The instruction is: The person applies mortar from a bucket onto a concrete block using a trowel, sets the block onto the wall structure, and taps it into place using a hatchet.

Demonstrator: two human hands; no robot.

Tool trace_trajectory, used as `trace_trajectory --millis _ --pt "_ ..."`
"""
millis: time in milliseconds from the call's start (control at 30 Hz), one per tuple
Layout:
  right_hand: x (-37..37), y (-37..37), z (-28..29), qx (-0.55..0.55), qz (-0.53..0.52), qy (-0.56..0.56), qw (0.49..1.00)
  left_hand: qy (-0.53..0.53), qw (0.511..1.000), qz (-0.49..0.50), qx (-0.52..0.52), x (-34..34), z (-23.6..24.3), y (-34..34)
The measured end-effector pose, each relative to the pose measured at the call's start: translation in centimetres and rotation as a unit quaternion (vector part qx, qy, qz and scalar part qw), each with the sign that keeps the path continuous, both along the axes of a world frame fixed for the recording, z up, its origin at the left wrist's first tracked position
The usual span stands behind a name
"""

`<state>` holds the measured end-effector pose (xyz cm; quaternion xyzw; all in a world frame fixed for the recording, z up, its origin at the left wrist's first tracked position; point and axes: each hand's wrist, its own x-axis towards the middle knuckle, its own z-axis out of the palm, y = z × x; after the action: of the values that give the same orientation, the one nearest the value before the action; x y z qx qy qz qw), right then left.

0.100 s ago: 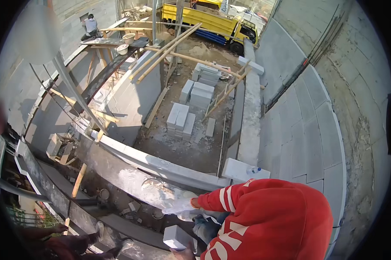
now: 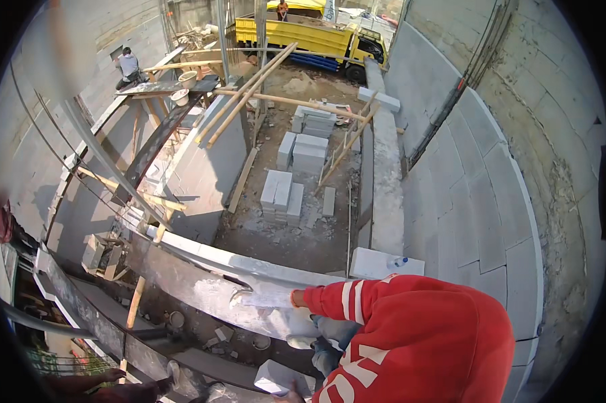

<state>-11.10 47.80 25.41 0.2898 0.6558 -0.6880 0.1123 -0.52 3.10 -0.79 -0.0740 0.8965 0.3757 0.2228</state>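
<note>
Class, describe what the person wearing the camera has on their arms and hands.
The right sleeve is red with two white stripes. A thin orange-red wristband shows, and the right hand seems to wear a white glove. Only a little of the left hand shows, its sleeve out of view.

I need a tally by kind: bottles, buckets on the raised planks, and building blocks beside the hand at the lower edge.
Clear bottle: 1
Buckets on raised planks: 2
Building block beside hand: 1
Total: 4
</note>
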Motion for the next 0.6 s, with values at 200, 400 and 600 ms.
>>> trace_trajectory --millis 200,400,600 --pt "-1.3 6.5 7.8 0.189 -0.105 0.174 0.961 -0.104 0.952 -0.011 0.289 -10.9 10.5 5.2" --pt "2.9 -3.7 -0.1 0.128 0.072 0.068 0.987 -0.207 0.857 0.072 0.467 -12.7 20.5 13.0" --pt "6.0 -8.9 0.0 -0.076 0.096 0.031 0.992 -0.104 0.895 0.001 0.434 -9.8 29.7 17.3"
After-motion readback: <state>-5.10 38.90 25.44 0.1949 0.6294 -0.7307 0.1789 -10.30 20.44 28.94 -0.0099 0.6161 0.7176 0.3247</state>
